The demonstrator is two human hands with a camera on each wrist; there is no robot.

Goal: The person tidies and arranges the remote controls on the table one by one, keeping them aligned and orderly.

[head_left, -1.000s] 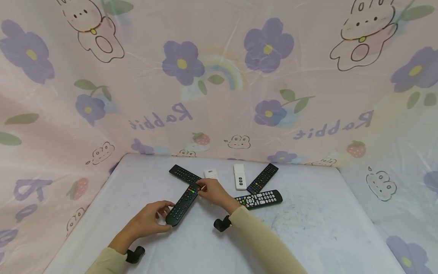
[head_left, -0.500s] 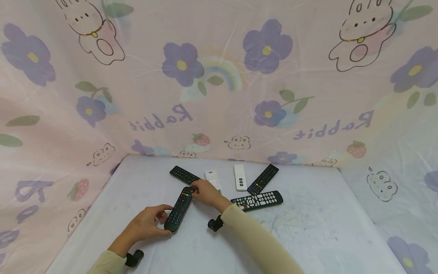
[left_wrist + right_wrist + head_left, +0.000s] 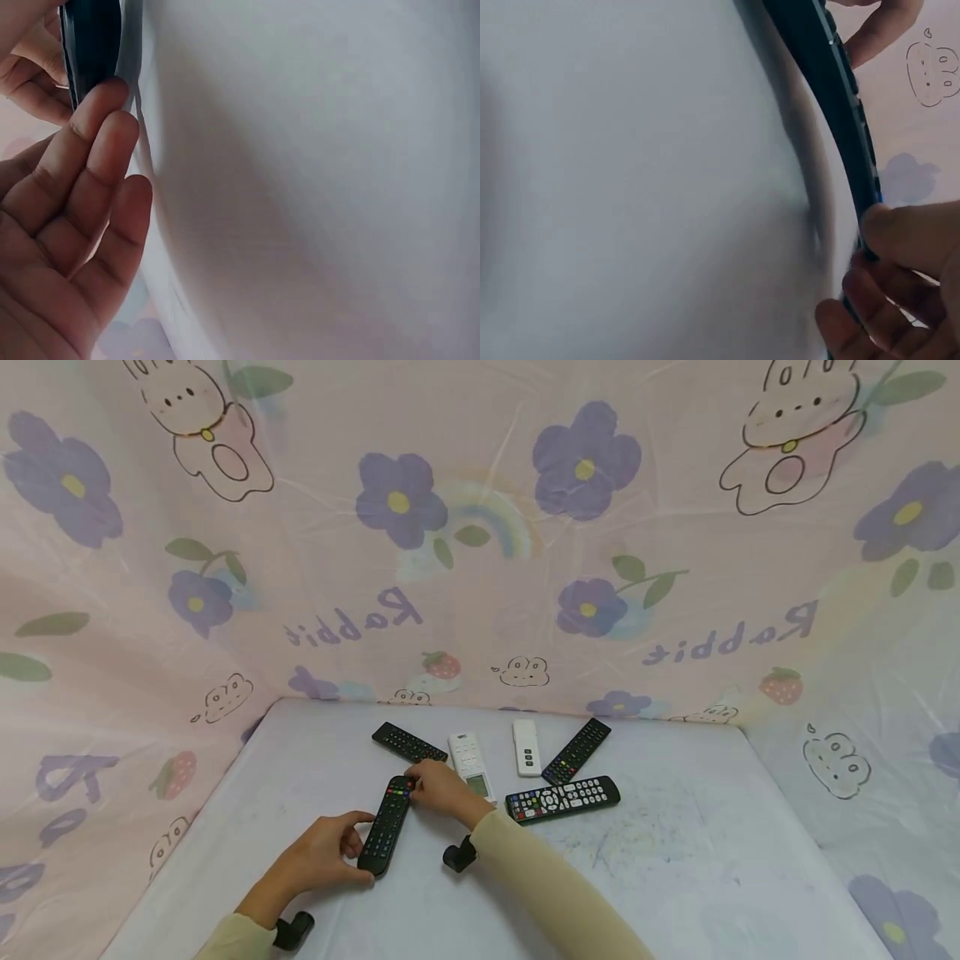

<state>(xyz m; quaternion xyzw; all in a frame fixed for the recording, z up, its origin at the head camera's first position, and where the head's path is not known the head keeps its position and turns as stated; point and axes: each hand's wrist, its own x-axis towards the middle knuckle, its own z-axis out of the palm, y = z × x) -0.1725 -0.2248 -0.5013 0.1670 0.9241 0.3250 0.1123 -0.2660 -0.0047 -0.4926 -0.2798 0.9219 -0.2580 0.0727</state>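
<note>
The right hand (image 3: 446, 788) pinches a black remote (image 3: 386, 828) by 1 end. I cannot tell whether the left hand (image 3: 321, 852) grips it.

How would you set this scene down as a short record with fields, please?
Remotes in all: six
Right hand: pinches the far end of the held remote
Held remote: black, coloured buttons near its far end
Left hand: at its near end; grip unclear
Lying on the table: back-left black remote; white remote with screen; white remote with dark buttons; back-right black remote; black remote with white buttons
Backdrop: pale cloth, purple flowers, rabbits
</note>
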